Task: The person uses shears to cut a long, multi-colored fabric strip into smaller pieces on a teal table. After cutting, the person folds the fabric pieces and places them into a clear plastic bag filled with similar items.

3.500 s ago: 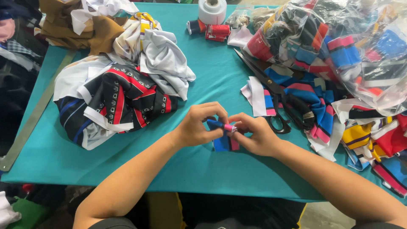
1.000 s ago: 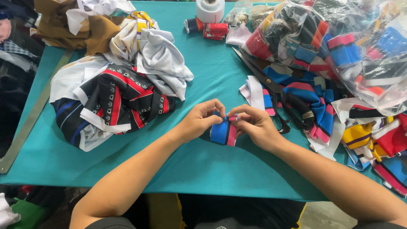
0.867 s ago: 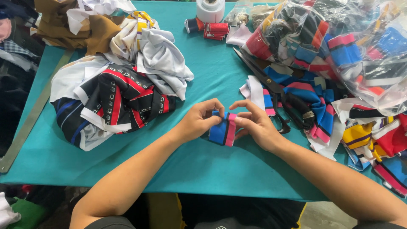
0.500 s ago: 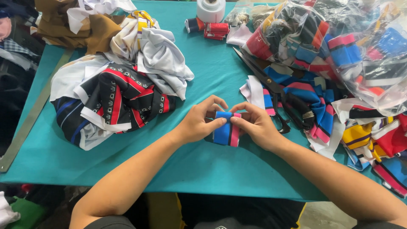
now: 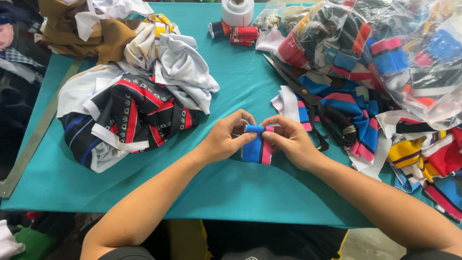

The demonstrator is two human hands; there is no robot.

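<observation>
Left hand (image 5: 222,141) and right hand (image 5: 291,140) both pinch a blue-and-pink fabric strip (image 5: 256,147), its top rolled, near the table's (image 5: 226,188) front edge; scissors (image 5: 308,98) just beside.

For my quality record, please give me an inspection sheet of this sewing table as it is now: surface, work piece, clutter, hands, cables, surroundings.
Surface: teal cloth-covered table, flat; long metal ruler along its left edge.
Job's things: small blue and pink fabric strip, partly rolled at its top, held above the table.
Clutter: heap of black, red and white printed cloth at left; black-handled scissors beside striped offcuts; clear plastic bag of scraps; red thread spools; white tape roll.
Grippers: left hand and right hand both pinch the strip.
Cables: nothing seen.
Surroundings: brown and white garments at far left.
</observation>
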